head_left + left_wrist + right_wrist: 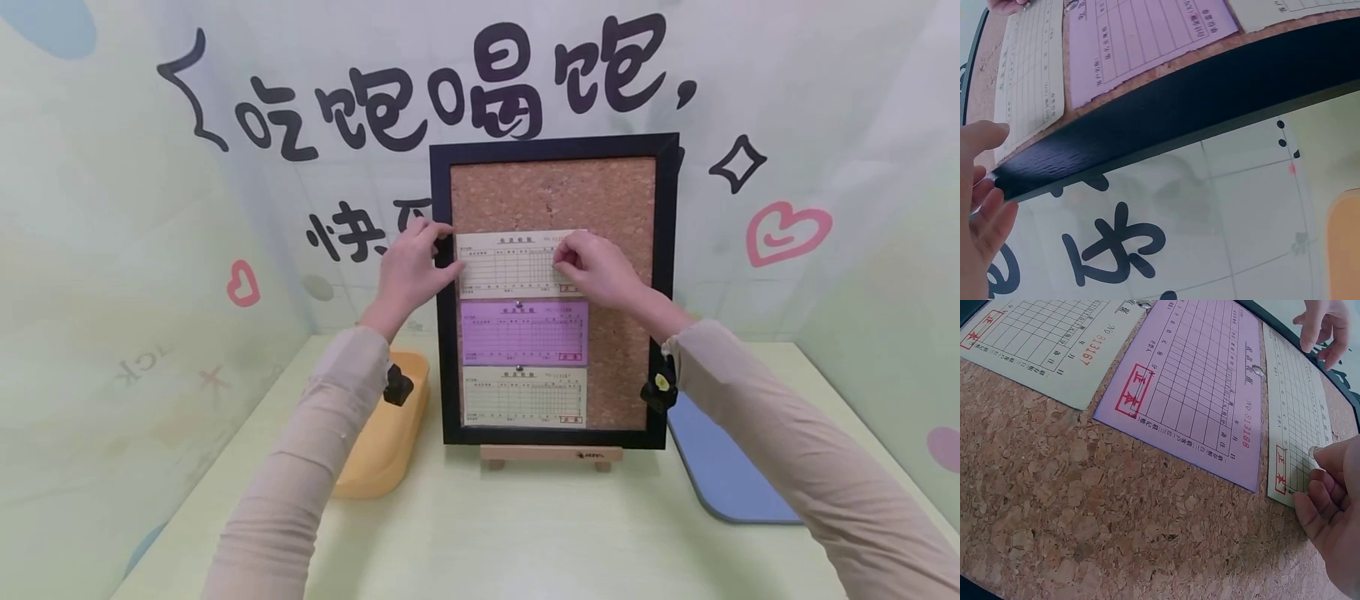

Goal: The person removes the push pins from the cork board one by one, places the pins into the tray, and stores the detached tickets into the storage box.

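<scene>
A cream receipt slip [498,265] lies against the corkboard [551,196], topmost of three. At its right part, my right hand [597,265] pinches a small shiny thumbtack [1314,452] between thumb and fingers, right over the slip. My left hand [416,265] is at the board's black frame [442,333], its thumb by the slip's left edge and its other fingers along the frame's side. A purple slip [525,335] and another cream slip [521,400] hang below, each with a metal tack at its top.
The framed board leans upright on a small wooden easel [551,453]. A yellow-orange tray [390,450] sits to the left, partly behind my sleeve, and a flat blue board [731,467] to the right. Behind stands a printed wall [360,50].
</scene>
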Motion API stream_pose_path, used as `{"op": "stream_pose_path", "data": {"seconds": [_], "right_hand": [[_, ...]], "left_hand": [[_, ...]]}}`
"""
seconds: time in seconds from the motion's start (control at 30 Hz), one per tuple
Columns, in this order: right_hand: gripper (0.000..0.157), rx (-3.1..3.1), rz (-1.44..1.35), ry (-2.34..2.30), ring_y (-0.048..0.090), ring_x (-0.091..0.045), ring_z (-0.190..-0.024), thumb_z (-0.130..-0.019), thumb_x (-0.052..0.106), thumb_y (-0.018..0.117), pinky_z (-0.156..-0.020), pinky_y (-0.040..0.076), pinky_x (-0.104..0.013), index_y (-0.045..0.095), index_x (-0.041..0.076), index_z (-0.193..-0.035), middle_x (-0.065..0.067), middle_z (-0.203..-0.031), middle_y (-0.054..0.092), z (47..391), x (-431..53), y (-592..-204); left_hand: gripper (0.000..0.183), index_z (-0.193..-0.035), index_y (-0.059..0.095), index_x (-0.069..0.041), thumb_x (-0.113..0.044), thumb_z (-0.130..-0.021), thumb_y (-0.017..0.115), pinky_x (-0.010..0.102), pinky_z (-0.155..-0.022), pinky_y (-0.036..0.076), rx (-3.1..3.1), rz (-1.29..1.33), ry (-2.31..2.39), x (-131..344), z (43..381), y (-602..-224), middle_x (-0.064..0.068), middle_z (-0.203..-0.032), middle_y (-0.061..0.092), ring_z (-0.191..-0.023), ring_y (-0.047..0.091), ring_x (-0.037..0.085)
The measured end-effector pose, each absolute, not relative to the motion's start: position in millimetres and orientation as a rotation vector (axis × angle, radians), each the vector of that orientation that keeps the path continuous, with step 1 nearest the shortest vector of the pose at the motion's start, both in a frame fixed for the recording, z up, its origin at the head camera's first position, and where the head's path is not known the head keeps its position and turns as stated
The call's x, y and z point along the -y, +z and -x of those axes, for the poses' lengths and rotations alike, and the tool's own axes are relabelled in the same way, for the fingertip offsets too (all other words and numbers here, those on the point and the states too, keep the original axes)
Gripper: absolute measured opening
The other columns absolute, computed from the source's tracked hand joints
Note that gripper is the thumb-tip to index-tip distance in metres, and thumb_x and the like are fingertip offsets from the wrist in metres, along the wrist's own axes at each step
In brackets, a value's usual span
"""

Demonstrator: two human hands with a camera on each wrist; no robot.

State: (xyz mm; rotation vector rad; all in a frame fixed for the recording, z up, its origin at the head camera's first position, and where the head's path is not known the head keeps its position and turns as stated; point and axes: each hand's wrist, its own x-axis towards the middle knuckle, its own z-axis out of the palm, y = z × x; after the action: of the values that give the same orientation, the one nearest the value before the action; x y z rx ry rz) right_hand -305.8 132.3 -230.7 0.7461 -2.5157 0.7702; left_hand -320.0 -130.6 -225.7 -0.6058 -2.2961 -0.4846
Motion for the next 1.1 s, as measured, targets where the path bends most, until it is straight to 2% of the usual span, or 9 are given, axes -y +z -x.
{"op": "stream_pose_path", "data": {"seconds": [0.3, 0.47, 0.67, 0.87, 1.1], "right_hand": [[0.006, 2.519, -0.763, 0.768, 0.046, -0.020, -0.072, -0.089, 0.008, 0.054, -0.064, 0.036, -0.032, 0.058, 0.004, -0.088, -0.008, -0.082, 0.053, 306, -131, -233], [0.006, 2.529, -0.752, 0.756, 0.046, -0.020, -0.071, -0.089, 0.008, 0.054, -0.064, 0.037, -0.032, 0.058, 0.004, -0.088, -0.008, -0.082, 0.053, 305, -130, -232], [0.006, 2.530, -0.756, 0.739, 0.046, -0.020, -0.071, -0.088, 0.009, 0.055, -0.064, 0.037, -0.032, 0.059, 0.004, -0.088, -0.008, -0.082, 0.054, 307, -129, -232], [0.005, 2.516, -0.769, 0.732, 0.047, -0.020, -0.070, -0.088, 0.008, 0.055, -0.064, 0.038, -0.032, 0.059, 0.004, -0.087, -0.008, -0.081, 0.054, 309, -130, -233], [0.004, 2.494, -0.773, 0.730, 0.047, -0.020, -0.072, -0.088, 0.006, 0.055, -0.065, 0.038, -0.032, 0.058, 0.003, -0.087, -0.008, -0.081, 0.054, 310, -132, -234]], "left_hand": [[0.030, -0.105, 0.063, -0.006, -0.018, -0.077, 0.066, 0.033, -0.065, 0.046, 2.345, 0.652, -0.384, 123, 326, -215, 0.008, -0.096, 0.057, -0.078, 0.054, 0.020], [0.029, -0.102, 0.063, -0.005, -0.018, -0.077, 0.068, 0.035, -0.069, 0.045, 2.400, 0.653, -0.356, 119, 325, -206, 0.008, -0.093, 0.058, -0.081, 0.053, 0.022], [0.025, -0.096, 0.061, -0.005, -0.017, -0.076, 0.070, 0.034, -0.068, 0.042, 2.447, 0.643, -0.377, 118, 324, -205, 0.008, -0.087, 0.056, -0.078, 0.049, 0.022], [0.018, -0.087, 0.064, -0.004, -0.018, -0.077, 0.068, 0.035, -0.069, 0.044, 2.441, 0.636, -0.362, 117, 326, -205, 0.008, -0.086, 0.057, -0.079, 0.053, 0.023], [0.007, -0.083, 0.063, -0.004, -0.009, -0.080, 0.062, 0.032, -0.066, 0.045, 2.421, 0.684, -0.370, 114, 327, -201, 0.008, -0.082, 0.061, -0.074, 0.055, 0.021]]}}
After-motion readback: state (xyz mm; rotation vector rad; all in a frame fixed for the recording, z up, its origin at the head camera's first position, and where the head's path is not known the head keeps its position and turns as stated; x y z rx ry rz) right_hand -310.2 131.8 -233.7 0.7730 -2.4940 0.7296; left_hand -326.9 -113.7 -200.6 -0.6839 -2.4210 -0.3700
